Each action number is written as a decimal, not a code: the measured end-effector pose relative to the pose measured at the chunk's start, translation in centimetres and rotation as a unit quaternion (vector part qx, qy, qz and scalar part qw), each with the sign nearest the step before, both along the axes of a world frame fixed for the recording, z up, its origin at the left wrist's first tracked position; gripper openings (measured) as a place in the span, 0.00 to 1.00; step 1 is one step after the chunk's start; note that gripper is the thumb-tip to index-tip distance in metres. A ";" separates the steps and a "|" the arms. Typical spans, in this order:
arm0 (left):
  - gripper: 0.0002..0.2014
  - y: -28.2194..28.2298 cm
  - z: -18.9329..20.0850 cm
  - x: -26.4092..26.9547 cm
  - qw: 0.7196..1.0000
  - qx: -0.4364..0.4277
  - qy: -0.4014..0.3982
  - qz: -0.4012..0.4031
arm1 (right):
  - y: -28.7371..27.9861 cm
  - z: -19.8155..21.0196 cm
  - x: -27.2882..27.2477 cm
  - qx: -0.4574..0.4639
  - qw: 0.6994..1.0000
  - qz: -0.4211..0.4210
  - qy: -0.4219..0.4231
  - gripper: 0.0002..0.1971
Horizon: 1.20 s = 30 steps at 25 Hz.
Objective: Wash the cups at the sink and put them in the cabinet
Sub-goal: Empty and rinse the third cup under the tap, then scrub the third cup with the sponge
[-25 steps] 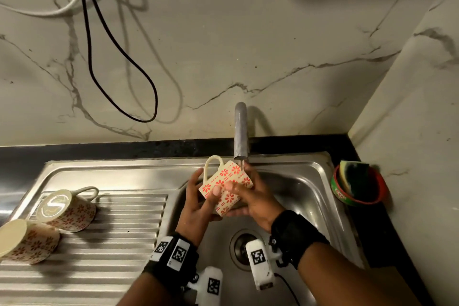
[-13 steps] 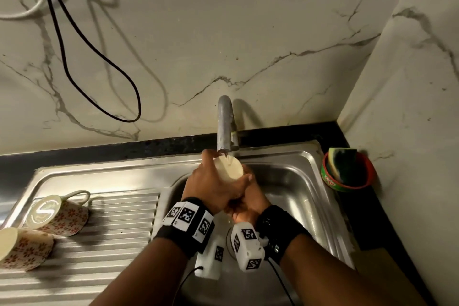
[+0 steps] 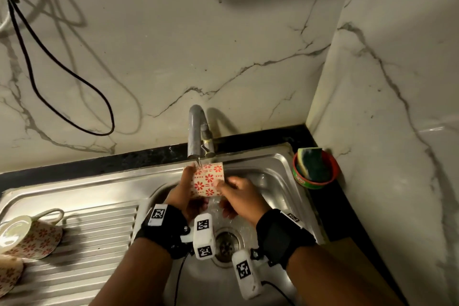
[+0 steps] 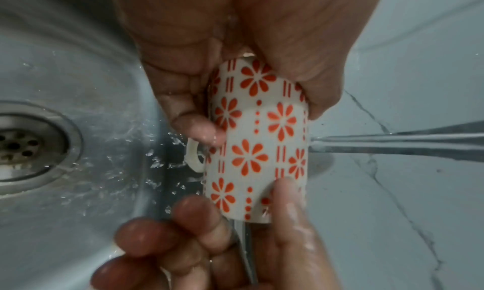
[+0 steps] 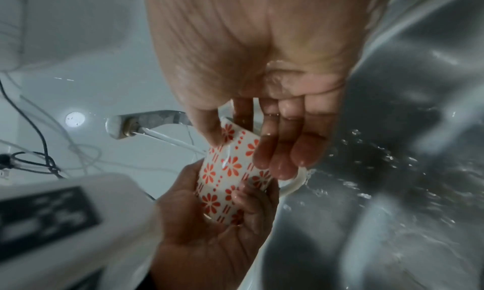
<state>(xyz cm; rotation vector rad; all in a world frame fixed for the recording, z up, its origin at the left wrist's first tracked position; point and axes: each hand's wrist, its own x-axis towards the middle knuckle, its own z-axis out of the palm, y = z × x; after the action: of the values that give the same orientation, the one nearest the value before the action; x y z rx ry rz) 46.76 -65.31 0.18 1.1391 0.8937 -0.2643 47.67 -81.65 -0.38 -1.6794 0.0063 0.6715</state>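
A white cup with red flowers (image 3: 208, 179) lies on its side under the running tap (image 3: 197, 131), above the sink basin (image 3: 270, 181). My left hand (image 3: 183, 189) grips its left end, thumb and fingers round the body (image 4: 256, 141). My right hand (image 3: 236, 191) pinches the other end, thumb (image 4: 288, 199) on the wall and fingers (image 5: 282, 155) by the handle. Water strikes the cup (image 5: 228, 170) and runs off into the basin. Two matching cups (image 3: 29, 238) (image 3: 7, 276) lie tipped on the drainboard at the far left.
The drain (image 3: 226, 246) sits below my wrists. A red bowl holding a green sponge (image 3: 315, 169) stands on the black counter right of the sink. A black cable (image 3: 74, 77) hangs on the marble wall. A side wall closes in the right.
The cup has turned from base-up to lying sideways under the stream. My right hand has come out from beneath the left hand to the cup's right end.
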 end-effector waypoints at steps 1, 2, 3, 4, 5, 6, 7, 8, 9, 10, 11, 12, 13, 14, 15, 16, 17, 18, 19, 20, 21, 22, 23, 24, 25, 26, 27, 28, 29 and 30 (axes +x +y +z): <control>0.28 -0.5 -0.3 -0.4 1.000 -0.008 -0.017 0.011 | -0.7 0.3 -0.2 -0.015 0.999 0.029 -0.015 0.15; 0.27 -1.1 -0.7 -0.9 0.999 0.015 -0.037 0.015 | -1.6 0.4 -0.4 -0.037 0.997 0.059 -0.022 0.13; 0.29 -1.6 -1.1 -1.4 0.996 0.072 -0.055 0.005 | -2.7 0.2 -0.4 -0.059 0.994 0.082 -0.032 0.13; 0.33 -2.1 -1.4 -2.0 0.986 0.154 -0.063 -0.018 | -3.9 0.1 -0.1 -0.090 0.991 0.085 -0.058 0.12; 0.36 -2.6 -1.3 -2.6 0.966 0.244 -0.067 -0.050 | -5.3 -0.1 0.4 -0.128 0.985 0.049 -0.109 0.12; 0.37 -3.3 -1.0 -3.3 0.941 0.321 -0.076 -0.076 | -7.1 -0.2 1.3 -0.180 0.967 -0.018 -0.178 0.09; 0.36 -3.8 -0.6 -3.8 0.918 0.375 -0.088 -0.091 | -9.0 -0.4 2.6 -0.230 0.935 -0.103 -0.250 0.07; 0.37 -4.3 -0.4 -4.2 0.905 0.400 -0.104 -0.096 | -11.0 -0.7 4.0 -0.283 0.892 -0.178 -0.304 0.07; 0.38 -4.7 -0.1 -4.4 0.901 0.406 -0.117 -0.096 | -12.9 -1.1 5.5 -0.332 0.859 -0.219 -0.322 0.05; 0.40 -5.0 0.0 -4.6 0.897 0.409 -0.131 -0.101 | -14.3 -1.5 6.6 -0.371 0.848 -0.231 -0.299 0.06; 0.41 -5.1 0.0 -4.8 0.892 0.414 -0.145 -0.114 | -15.1 -1.9 7.5 -0.398 0.855 -0.216 -0.251 0.12; 0.42 -5.2 -0.1 -4.8 0.885 0.420 -0.156 -0.129 | -15.5 -2.6 8.2 -0.412 0.866 -0.188 -0.213 0.18; 0.42 -5.1 -0.1 -4.8 0.878 0.426 -0.168 -0.140 | -15.7 -3.4 8.8 -0.418 0.869 -0.172 -0.203 0.21; 0.43 -5.0 -0.2 -4.9 0.871 0.435 -0.175 -0.147 | -15.6 -3.8 9.1 -0.418 0.869 -0.161 -0.212 0.22; 0.44 -4.7 -0.2 -4.9 0.864 0.446 -0.181 -0.149 | -15.4 -3.9 9.1 -0.413 0.866 -0.163 -0.230 0.22; 0.45 -4.4 -0.2 -5.0 0.857 0.458 -0.181 -0.149 | -15.3 -3.8 9.0 -0.402 0.862 -0.178 -0.252 0.21; 0.45 -4.1 -0.2 -5.2 0.853 0.467 -0.182 -0.147 | -15.3 -3.1 8.7 -0.384 0.856 -0.207 -0.276 0.20; 0.46 -3.6 -0.2 -5.4 0.850 0.474 -0.181 -0.144 | -15.2 -2.2 8.3 -0.360 0.848 -0.241 -0.305 0.20; 0.46 -3.1 -0.1 -5.6 0.848 0.477 -0.180 -0.143 | -14.7 -1.2 7.4 -0.328 0.840 -0.267 -0.341 0.20; 0.45 -2.7 0.0 -5.8 0.846 0.482 -0.177 -0.144 | -13.7 -0.1 6.0 -0.289 0.837 -0.272 -0.376 0.20; 0.45 -2.3 0.1 -6.0 0.839 0.491 -0.180 -0.147 | -12.1 1.0 4.2 -0.247 0.840 -0.248 -0.414 0.20; 0.44 -2.1 0.2 -6.1 0.826 0.510 -0.185 -0.154 | -10.1 2.2 2.1 -0.201 0.846 -0.186 -0.458 0.21; 0.43 -1.9 0.3 -6.1 0.807 0.532 -0.193 -0.166 | -8.0 3.1 0.2 -0.170 0.847 -0.096 -0.494 0.21; 0.43 -1.9 0.5 -6.2 0.789 0.551 -0.204 -0.179 | -6.2 3.8 -1.5 -0.171 0.838 0.006 -0.518 0.22; 0.45 -2.1 0.6 -6.3 0.779 0.556 -0.220 -0.187 | -4.7 3.9 -2.6 -0.200 0.815 0.095 -0.536 0.22; 0.48 -2.3 0.8 -6.6 0.780 0.547 -0.236 -0.191 | -3.4 3.8 -3.4 -0.240 0.788 0.146 -0.548 0.22; 0.51 -2.5 1.0 -7.0 0.788 0.529 -0.250 -0.191 | -2.4 3.7 -3.8 -0.274 0.774 0.152 -0.550 0.22; 0.54 -2.7 1.2 -7.5 0.797 0.511 -0.259 -0.189 | -1.9 3.8 -4.2 -0.295 0.772 0.135 -0.546 0.22; 0.57 -2.8 1.3 -8.0 0.806 0.495 -0.268 -0.183 | -1.7 3.8 -4.7 -0.303 0.763 0.132 -0.555 0.22; 0.59 -2.7 1.3 -8.6 0.814 0.478 -0.276 -0.181 | -1.6 3.7 -5.2 -0.303 0.747 0.153 -0.572 0.21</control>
<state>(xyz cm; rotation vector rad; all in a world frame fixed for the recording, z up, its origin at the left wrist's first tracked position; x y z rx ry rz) 38.13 -68.05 1.48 2.1921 0.2253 0.2616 42.45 -83.26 3.34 -2.5191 -1.0479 -0.2964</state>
